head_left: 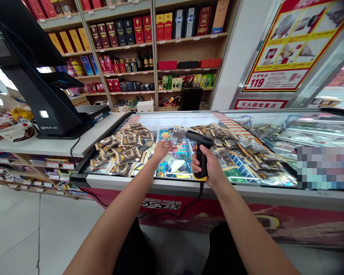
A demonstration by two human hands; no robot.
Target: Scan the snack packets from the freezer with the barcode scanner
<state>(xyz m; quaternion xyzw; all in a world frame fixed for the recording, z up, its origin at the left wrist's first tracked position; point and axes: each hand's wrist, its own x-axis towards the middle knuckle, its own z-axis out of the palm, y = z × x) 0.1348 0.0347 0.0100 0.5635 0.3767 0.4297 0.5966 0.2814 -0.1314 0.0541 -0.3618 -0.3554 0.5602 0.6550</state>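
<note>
My right hand (pixel 210 168) grips the handle of a black and yellow barcode scanner (pixel 200 147), whose head points left over a chest freezer (pixel 172 183). My left hand (pixel 162 149) holds up a small snack packet (pixel 177 134) by its lower edge, right in front of the scanner head. Under both hands lies the freezer's glass lid, covered with several brown and cream snack packets in a left pile (pixel 123 151) and a right pile (pixel 232 147). The scanner's black cable (pixel 172 213) hangs down the freezer's red front.
A black checkout terminal (pixel 43 95) stands on the white counter (pixel 60 147) to the left, with a bowl (pixel 17 133) beside it. Shelves of boxed goods and bottles (pixel 137 49) fill the back wall. A red and yellow poster (pixel 292 42) hangs at right. White floor tiles (pixel 31 229) lie below.
</note>
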